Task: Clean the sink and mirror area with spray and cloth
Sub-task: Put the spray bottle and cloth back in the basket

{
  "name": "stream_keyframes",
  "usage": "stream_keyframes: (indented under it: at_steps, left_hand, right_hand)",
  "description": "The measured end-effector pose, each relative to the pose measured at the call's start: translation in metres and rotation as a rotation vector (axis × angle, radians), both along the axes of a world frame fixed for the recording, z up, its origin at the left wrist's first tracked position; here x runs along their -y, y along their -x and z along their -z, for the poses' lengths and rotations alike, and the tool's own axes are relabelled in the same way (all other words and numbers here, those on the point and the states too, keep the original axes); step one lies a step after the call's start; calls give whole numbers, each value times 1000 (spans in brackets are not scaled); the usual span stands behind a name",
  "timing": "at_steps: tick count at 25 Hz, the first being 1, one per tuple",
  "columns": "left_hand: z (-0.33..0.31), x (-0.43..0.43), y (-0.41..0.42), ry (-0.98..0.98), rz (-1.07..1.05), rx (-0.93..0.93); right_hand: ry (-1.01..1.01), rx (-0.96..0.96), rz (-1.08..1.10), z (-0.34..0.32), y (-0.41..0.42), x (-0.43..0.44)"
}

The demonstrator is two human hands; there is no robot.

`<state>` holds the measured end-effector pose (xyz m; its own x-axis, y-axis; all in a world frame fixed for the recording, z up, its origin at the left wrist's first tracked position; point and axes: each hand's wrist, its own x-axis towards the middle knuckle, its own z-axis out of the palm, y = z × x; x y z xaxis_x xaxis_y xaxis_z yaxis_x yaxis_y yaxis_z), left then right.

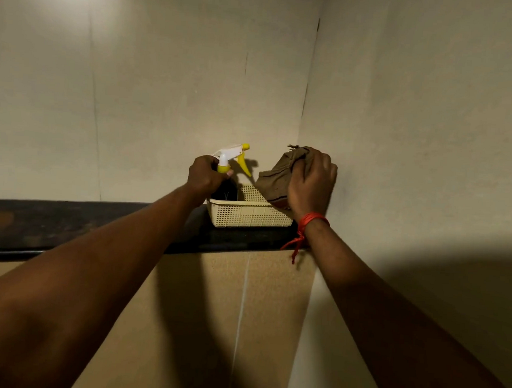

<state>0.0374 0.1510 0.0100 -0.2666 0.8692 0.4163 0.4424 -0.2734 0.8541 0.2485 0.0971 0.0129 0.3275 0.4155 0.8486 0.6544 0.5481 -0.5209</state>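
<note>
A spray bottle [231,159] with a white and yellow trigger head and a dark body stands in the left end of a cream plastic basket [247,215]. My left hand [205,175] grips the bottle's neck just under the trigger head. A brown cloth [275,177] hangs over the right end of the basket, and my right hand [311,182] holds it from the right side. A red thread is tied round my right wrist. No sink or mirror is in view.
The basket sits on a dark stone shelf [67,224] that runs along the wall into the corner. Plain cream walls [165,83] rise behind and to the right. Tan wall panels [211,311] lie below the shelf.
</note>
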Motion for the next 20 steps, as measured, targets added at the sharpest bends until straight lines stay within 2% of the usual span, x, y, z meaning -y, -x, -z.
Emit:
stream_keyframes:
  at_steps: [2,3,5,6,7,10,11,13,15,16,18,20]
  left_hand:
    - [4,7,1,81,-11,-58]
    - [3,13,1,49,-99,-68]
    - [-1,37,-2,-266,-265,-37]
    - [-6,53,-7,-390,-202,-27]
    - [-16,72,-14,-386,-30,-49]
    - [-48,119,-39,32,508,-133]
    - [-56,130,-42,61,602,-77]
    - [-70,147,-44,-35,651,19]
    - [-77,161,-48,-132,601,-38]
    - [-80,167,-53,-155,575,-97]
    - [-80,177,-63,-177,528,-218]
    - [-78,184,-70,-196,497,-252]
  right_hand:
    - [-19,-7,-48,-5,1,1]
    - [-19,-22,-62,-9,0,3]
    - [6,-76,-64,-21,-1,13]
    - [15,-108,-53,-28,1,22]
    - [12,-151,-52,-34,3,31]
    - [3,-344,-125,-55,9,65]
    - [21,-369,-126,-58,9,78]
    - [123,-336,-10,-63,-1,101]
    - [260,-242,152,-67,-16,127]
    - [290,-189,135,-69,-21,139]
    - [377,-31,-119,-70,-19,154]
    - [595,37,-426,-58,-10,171]
